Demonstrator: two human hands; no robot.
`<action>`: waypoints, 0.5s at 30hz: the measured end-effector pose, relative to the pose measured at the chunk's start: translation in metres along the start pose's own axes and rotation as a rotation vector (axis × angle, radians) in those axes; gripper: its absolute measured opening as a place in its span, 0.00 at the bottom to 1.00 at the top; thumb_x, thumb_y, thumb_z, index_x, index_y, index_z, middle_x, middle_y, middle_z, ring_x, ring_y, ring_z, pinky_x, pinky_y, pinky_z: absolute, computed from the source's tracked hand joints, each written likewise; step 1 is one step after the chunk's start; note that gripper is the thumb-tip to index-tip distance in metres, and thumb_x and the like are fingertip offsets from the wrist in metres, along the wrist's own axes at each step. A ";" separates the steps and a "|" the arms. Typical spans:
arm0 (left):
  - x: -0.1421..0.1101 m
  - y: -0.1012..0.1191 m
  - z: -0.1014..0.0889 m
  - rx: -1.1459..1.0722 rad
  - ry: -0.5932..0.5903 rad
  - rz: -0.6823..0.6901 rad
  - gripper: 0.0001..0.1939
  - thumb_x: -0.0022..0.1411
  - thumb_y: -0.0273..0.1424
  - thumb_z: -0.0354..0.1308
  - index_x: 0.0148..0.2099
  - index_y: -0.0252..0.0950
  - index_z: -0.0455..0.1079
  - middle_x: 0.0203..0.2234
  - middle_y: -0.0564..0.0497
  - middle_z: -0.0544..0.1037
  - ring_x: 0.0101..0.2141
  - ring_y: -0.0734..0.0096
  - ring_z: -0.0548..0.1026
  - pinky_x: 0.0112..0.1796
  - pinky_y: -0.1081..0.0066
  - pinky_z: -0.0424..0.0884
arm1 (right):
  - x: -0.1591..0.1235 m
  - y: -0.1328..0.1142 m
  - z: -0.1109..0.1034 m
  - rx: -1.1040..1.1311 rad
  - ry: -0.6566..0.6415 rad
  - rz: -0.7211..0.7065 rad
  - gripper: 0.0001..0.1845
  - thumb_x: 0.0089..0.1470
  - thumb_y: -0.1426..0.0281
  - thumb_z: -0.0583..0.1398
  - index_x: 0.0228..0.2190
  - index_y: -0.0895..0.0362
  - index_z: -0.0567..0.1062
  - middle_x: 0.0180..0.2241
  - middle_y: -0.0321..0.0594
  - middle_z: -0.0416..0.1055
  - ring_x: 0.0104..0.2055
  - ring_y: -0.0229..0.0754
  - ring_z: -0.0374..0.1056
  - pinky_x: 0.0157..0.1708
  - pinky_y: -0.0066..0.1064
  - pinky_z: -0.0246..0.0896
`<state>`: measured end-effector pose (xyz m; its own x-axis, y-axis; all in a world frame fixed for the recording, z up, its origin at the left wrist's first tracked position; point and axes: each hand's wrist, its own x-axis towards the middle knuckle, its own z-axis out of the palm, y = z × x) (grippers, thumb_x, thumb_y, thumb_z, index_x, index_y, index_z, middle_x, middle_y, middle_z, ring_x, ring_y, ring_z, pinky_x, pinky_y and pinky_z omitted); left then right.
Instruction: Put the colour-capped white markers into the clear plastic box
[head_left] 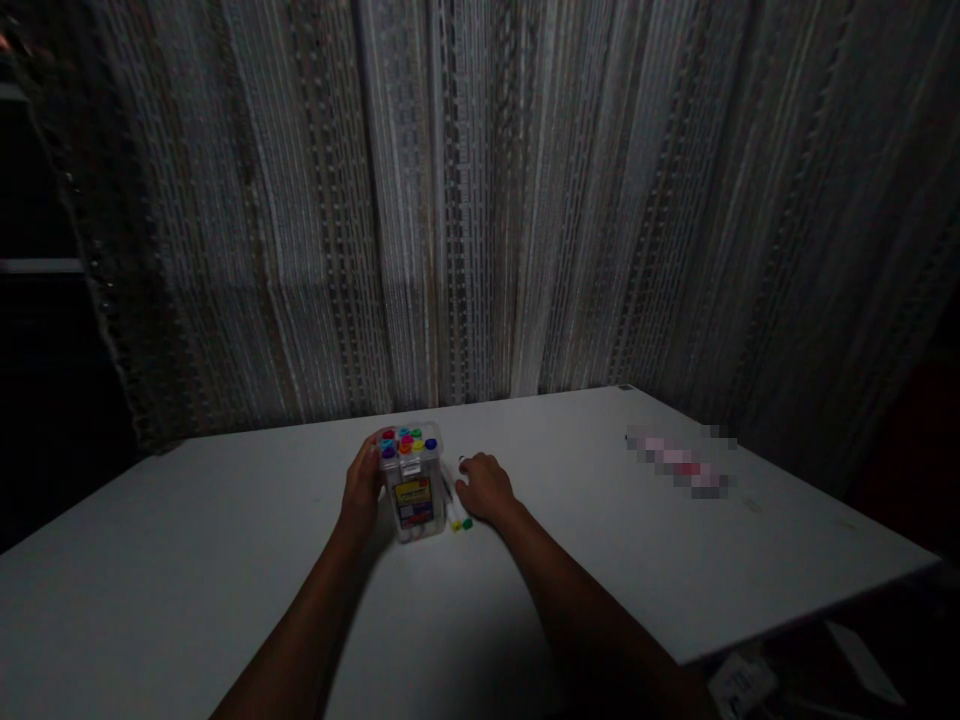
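Marker case stands against fingers of left hand

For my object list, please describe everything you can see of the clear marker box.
The box, apparently transparent plastic, is taller than wide. A yellow-and-dark label marks its front, below a clear clasp. Colourful marker caps show at its top; whether it is fully closed is unclear. It stands roughly upright on the white table, with the left hand against its left side.

Clear, upright marker box beside loose capped markers.
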<state>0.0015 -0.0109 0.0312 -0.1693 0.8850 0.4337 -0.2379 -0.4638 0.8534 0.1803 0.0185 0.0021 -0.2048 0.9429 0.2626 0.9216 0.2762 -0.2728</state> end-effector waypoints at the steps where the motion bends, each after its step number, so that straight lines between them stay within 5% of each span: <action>1: 0.000 0.000 0.000 0.000 -0.001 0.004 0.26 0.52 0.50 0.54 0.44 0.35 0.67 0.36 0.48 0.76 0.36 0.62 0.74 0.34 0.68 0.69 | 0.000 0.000 -0.001 -0.002 -0.001 0.002 0.17 0.52 0.68 0.53 0.42 0.60 0.72 0.44 0.49 0.68 0.48 0.46 0.60 0.46 0.33 0.53; 15: -0.001 0.003 0.002 -0.011 0.008 0.011 0.26 0.52 0.51 0.54 0.43 0.34 0.68 0.35 0.48 0.77 0.36 0.62 0.75 0.34 0.69 0.69 | 0.000 0.001 0.003 -0.007 0.028 -0.009 0.17 0.52 0.68 0.53 0.41 0.60 0.72 0.43 0.49 0.68 0.47 0.46 0.60 0.45 0.33 0.53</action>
<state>0.0034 -0.0133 0.0338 -0.1795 0.8793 0.4411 -0.2460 -0.4742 0.8453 0.1804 0.0199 -0.0013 -0.2037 0.9348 0.2910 0.9221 0.2830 -0.2638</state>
